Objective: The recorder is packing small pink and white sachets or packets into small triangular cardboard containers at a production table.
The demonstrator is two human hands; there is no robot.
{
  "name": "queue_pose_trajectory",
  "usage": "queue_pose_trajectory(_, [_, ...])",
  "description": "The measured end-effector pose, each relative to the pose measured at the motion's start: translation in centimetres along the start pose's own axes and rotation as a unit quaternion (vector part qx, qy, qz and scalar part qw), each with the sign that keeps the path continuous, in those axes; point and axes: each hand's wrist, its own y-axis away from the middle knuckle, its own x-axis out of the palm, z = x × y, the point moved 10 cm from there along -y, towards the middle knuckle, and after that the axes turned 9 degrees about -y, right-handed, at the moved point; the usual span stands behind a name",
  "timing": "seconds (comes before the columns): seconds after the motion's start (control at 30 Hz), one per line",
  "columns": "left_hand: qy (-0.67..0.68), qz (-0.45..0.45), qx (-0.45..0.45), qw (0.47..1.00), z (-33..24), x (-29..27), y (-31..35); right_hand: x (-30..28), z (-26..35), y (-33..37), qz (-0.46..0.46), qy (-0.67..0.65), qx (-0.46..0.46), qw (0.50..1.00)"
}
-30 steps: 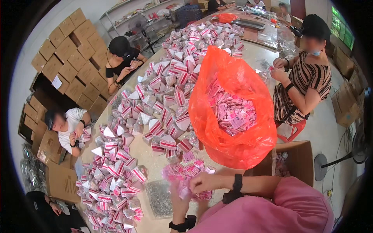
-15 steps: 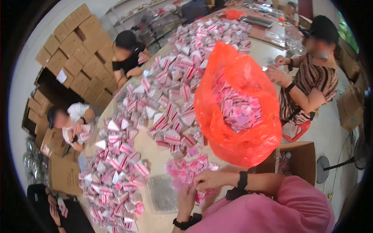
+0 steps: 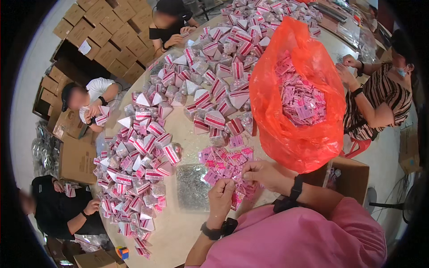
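My left hand (image 3: 220,196) is closed, fingers curled and thumb pressed against them, at the near edge of a pile of small pink printed packets (image 3: 223,156). To its right, my right hand (image 3: 264,175) pinches thumb and fingers together over the right side of the same pile. Whatever either hand holds is too small or hidden to make out. A stack of clear plastic bags (image 3: 193,191) lies flat just left of my left hand. Beyond my right hand stands an open red plastic bag (image 3: 286,143) filled with more pink packets (image 3: 304,105).
Many wrapped wedge-shaped packs with pink-striped labels (image 3: 143,145) cover the table (image 3: 183,239) on the left and far side. An open cardboard box (image 3: 353,176) stands at the right. Several co-workers sit around the table, one in a striped top (image 3: 380,100). Stacked cartons (image 3: 105,38) line the wall.
The view has shifted, so the table sits further right and higher. My hands, formerly together over the packets, have moved apart.
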Motion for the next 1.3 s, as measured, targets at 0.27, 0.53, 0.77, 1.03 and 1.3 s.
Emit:
queue_pose_trajectory(0.27, [-0.088,0.003,0.002,0.996,0.8,0.6,-0.4,1.8,-1.5,0.1,0.001,-0.115,0.013,0.993])
queue_pose_trajectory(0.53, [-0.156,0.046,-0.024,0.986,3.7,2.0,-0.5,1.8,-3.0,-0.3,-0.001,-0.200,0.018,0.980])
queue_pose_trajectory(0.77, [-0.323,-0.117,0.295,0.892,-5.6,1.1,2.2,1.6,-0.5,0.2,-0.025,-0.151,-0.027,0.988])
queue_pose_trajectory(1.03, [-0.345,-0.102,0.294,0.886,-6.6,1.6,2.4,1.5,-0.9,0.7,-0.003,-0.102,-0.026,0.994])
queue_pose_trajectory(1.3, [-0.327,-0.141,0.291,0.888,-6.3,0.0,2.8,3.3,-1.6,0.1,0.035,-0.096,0.006,0.995])
